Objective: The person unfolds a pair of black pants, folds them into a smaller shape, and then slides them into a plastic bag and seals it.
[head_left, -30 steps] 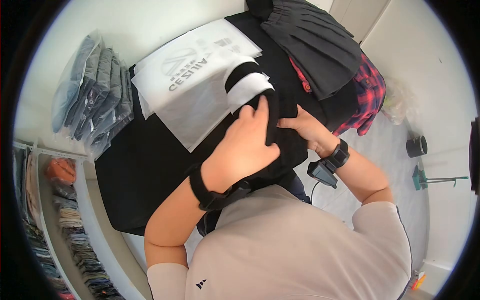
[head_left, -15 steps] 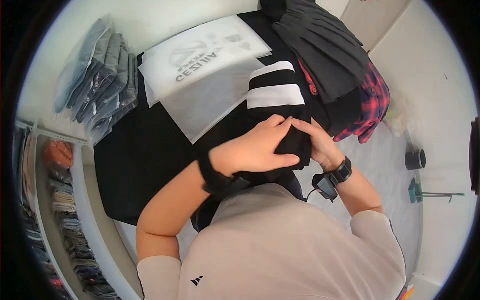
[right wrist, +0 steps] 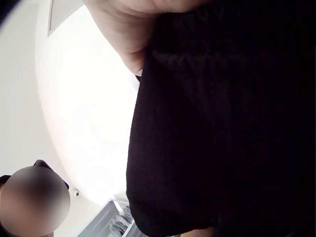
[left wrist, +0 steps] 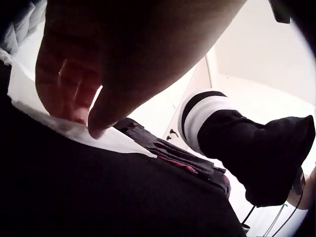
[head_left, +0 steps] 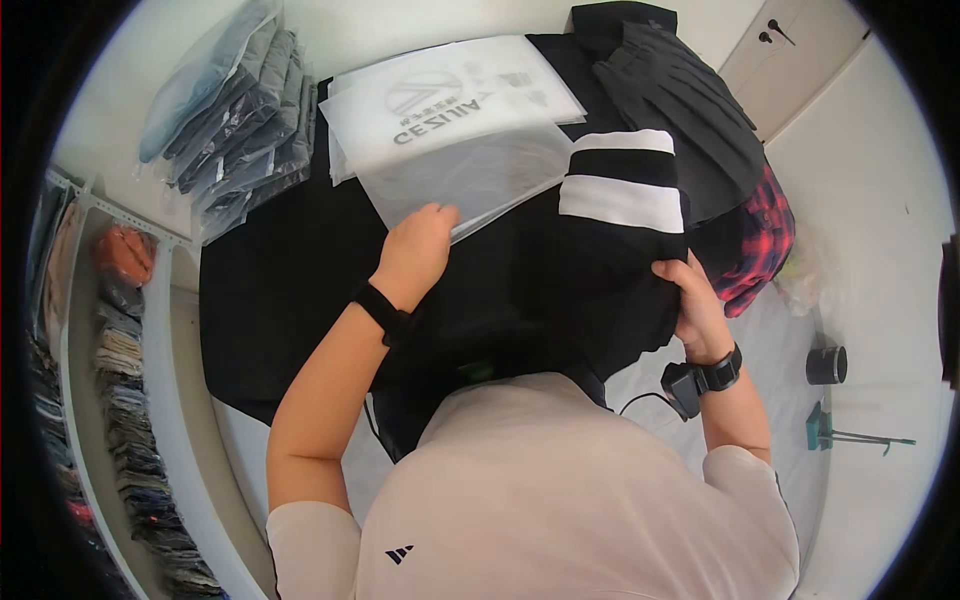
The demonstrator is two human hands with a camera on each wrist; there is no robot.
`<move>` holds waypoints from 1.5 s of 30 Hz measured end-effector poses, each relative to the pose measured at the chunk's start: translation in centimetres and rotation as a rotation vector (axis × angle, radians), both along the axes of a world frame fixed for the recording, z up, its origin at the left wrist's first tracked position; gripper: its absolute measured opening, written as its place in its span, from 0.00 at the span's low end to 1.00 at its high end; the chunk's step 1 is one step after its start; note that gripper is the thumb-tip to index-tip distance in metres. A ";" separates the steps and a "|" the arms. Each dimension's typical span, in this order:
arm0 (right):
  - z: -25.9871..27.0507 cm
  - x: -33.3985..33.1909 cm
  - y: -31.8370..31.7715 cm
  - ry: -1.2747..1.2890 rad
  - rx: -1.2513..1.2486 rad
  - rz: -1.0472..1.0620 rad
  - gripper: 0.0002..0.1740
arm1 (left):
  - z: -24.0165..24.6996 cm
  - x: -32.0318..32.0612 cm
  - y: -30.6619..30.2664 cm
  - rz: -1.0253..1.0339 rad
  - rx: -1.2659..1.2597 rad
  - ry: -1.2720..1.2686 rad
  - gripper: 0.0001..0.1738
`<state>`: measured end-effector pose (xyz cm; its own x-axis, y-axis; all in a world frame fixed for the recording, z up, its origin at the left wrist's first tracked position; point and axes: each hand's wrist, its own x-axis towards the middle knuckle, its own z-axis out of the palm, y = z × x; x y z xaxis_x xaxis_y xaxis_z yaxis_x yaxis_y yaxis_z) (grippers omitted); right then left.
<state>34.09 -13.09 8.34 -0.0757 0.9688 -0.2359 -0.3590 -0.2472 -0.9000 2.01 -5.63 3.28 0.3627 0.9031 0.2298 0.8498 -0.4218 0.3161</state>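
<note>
My left hand [head_left: 420, 252] is at the near edge of a frosted plastic bag [head_left: 475, 172], which lies on top of a pile with printed lettering. In the left wrist view, thumb and fingers pinch the rim of the white bag [left wrist: 118, 142]. My right hand [head_left: 700, 308] grips the right side of a folded black garment [head_left: 622, 275] with two white bands, held up over the table's right part. The right wrist view is mostly filled by the black cloth [right wrist: 222, 128], the hand [right wrist: 136, 29] at its upper edge.
Bagged grey garments [head_left: 245, 125] are stacked at the back left of the black-covered table [head_left: 290, 290]. A grey pleated skirt [head_left: 685, 120] and a red plaid garment [head_left: 765, 235] lie at the right. Shelves of folded clothes [head_left: 125, 410] stand at the left.
The left hand has left the black garment and moved left to the plastic bag. The right hand has carried the folded garment to the right, its white bands now flat and fully visible.
</note>
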 end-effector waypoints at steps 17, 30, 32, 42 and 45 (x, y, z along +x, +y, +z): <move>2.6 -5.5 1.9 -0.729 0.435 0.174 0.44 | 6.6 -1.2 -1.1 -0.032 -0.082 0.146 0.22; 5.3 -7.7 2.1 -1.025 0.500 0.429 0.44 | 9.8 -2.1 -0.5 -0.318 0.192 -0.306 0.45; 5.0 -7.5 2.7 -0.994 0.507 0.441 0.44 | 10.1 -1.9 -0.5 -0.299 0.184 -0.349 0.44; 5.9 -7.1 6.0 -0.425 0.190 0.424 0.31 | 12.4 2.7 -3.7 -0.356 0.334 0.007 0.37; 5.2 -7.4 7.1 -0.511 0.203 0.400 0.30 | 12.7 4.6 -4.0 -0.412 0.274 0.049 0.38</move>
